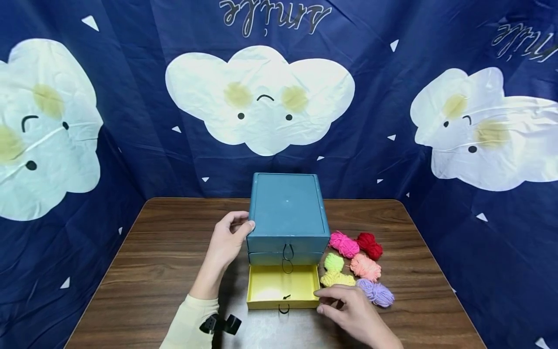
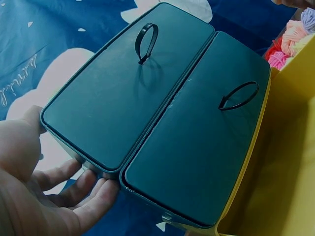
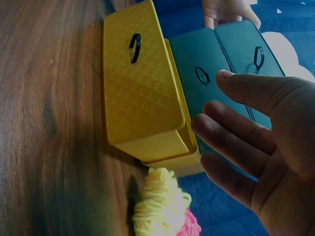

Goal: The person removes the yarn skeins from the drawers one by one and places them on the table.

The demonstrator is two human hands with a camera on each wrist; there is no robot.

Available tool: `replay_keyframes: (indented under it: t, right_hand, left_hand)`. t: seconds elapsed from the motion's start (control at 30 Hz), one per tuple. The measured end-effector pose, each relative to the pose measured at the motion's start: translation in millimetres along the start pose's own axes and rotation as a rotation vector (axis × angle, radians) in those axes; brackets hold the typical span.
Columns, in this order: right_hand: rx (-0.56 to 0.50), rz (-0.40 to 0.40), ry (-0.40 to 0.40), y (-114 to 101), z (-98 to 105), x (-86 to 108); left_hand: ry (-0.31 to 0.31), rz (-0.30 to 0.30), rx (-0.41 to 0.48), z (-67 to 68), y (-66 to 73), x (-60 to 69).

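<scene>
A chest of drawers stands on the table, with two blue-green drawers [image 2: 187,142] stacked above a yellow one, each with a black loop handle. The yellow bottom drawer [image 1: 283,305] is pulled out towards me; a small dark end of its loop pokes through inside the front. My left hand [image 1: 231,237] rests against the chest's left side, its thumb at the upper front corner and its bent fingers touching the side wall. Beside the drawer's right front corner is my right hand [image 1: 348,310], fingers relaxed and holding nothing. The right wrist view shows a yellow yarn skein [image 3: 160,204] below that hand.
Right of the chest lie several yarn skeins: pink [image 1: 344,244], red [image 1: 369,245], peach [image 1: 365,267], light green [image 1: 333,261] and lavender [image 1: 376,292]. A brown wooden table [image 1: 174,252] bears everything. Dark blue cloth with white clouds [image 1: 261,97] hangs around its back and sides.
</scene>
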State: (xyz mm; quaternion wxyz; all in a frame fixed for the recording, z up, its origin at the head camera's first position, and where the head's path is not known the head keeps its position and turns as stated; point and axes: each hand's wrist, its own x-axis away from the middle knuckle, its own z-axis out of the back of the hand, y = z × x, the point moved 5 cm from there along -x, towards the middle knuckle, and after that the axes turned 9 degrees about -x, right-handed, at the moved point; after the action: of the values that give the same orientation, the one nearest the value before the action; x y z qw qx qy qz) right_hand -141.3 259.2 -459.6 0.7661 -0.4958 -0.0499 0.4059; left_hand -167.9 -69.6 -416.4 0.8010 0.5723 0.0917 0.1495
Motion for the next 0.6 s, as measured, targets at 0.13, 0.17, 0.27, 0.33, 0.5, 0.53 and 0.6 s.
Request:
replay_keyframes:
  t: [0.13,0.17,0.27,0.33,0.5,0.53,0.6]
  right_hand:
    - [-0.007,-0.018,-0.027,-1.9,-6.5,-4.9]
    - [0.0,-0.025,-0.033,-2.3,-8.0,-5.9]
    - [0.037,-0.048,-0.049,-3.3,-12.1,-8.6]
    - [0.076,-0.058,-0.052,-4.6,-13.8,-10.8]
    - [0.104,-0.079,-0.082,-8.3,-17.9,-17.5]
    - [0.098,-0.081,-0.09,-9.0,-19.0,-18.9]
    - [0.078,-0.085,-0.105,-9.9,-21.6,-21.2]
  left_hand:
    - [-0.007,0.006,0.0,1.1,1.6,-2.5]
    - [-0.009,0.008,0.002,1.1,1.7,-3.1]
    - [-0.014,0.014,0.005,1.8,2.6,-4.4]
    - [-0.018,0.019,0.006,2.1,3.3,-5.3]
    - [-0.023,0.027,0.004,4.3,6.1,-7.1]
    - [-0.025,0.028,0.002,4.6,6.7,-7.5]
    - [-0.028,0.031,0.001,5.6,7.8,-8.3]
